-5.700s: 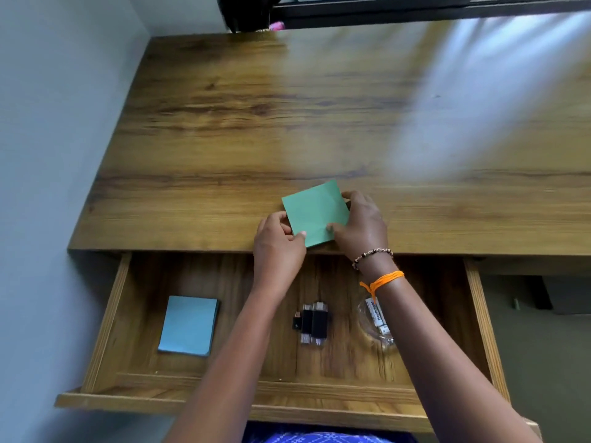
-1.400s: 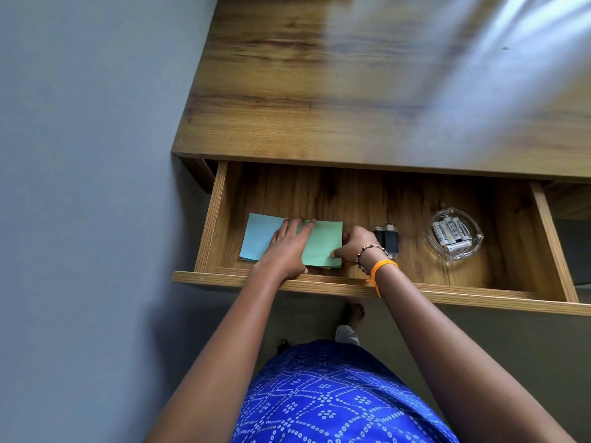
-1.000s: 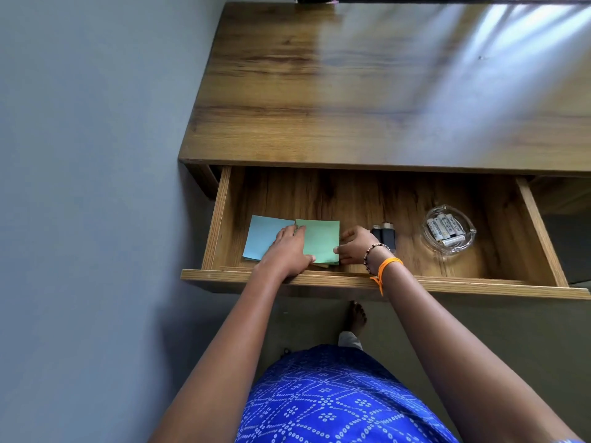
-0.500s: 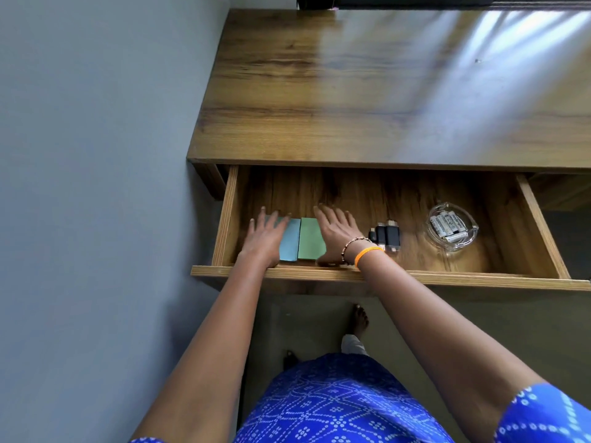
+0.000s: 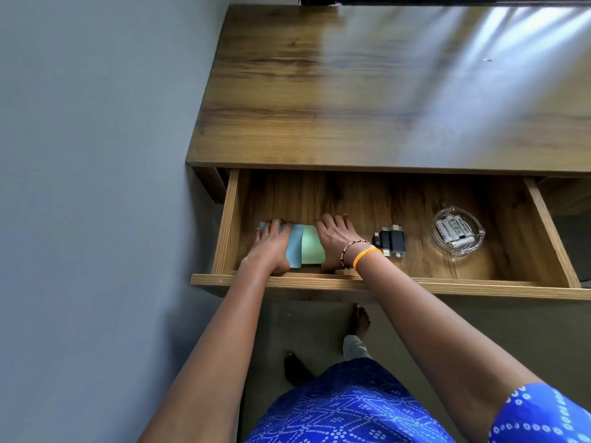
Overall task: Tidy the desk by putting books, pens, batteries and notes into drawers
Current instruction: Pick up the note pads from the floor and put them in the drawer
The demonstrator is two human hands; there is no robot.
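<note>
The drawer (image 5: pixel 367 282) stands pulled out from under the wooden table (image 5: pixel 351 107), and both hands are inside it at its left end. The left hand (image 5: pixel 273 244) lies flat on the blue notes (image 5: pixel 295 247), fingers stretched forward over the pad's far edge, its grip wide and holding nothing. The right hand (image 5: pixel 335 239) lies flat just beside it, covering the right part of the green notes (image 5: pixel 311 247), fingers likewise straight and spread, grip wide. The two pads sit side by side on the drawer floor, touching along one edge; the blue one may slightly overlap the green, though the hands hide too much to be sure. A beaded bracelet (image 5: pixel 350 251) and an orange band (image 5: pixel 366 254) circle the right wrist.

To the right of the hands, a few small black USB sticks (image 5: pixel 390 240) lie together on the drawer floor. Farther right, well apart from the notes, a clear glass dish (image 5: pixel 458 232) holds several white batteries (image 5: pixel 454 233). Below the drawer front, bare feet (image 5: pixel 359 321) stand on the floor beside blue patterned clothing (image 5: pixel 345 407).
</note>
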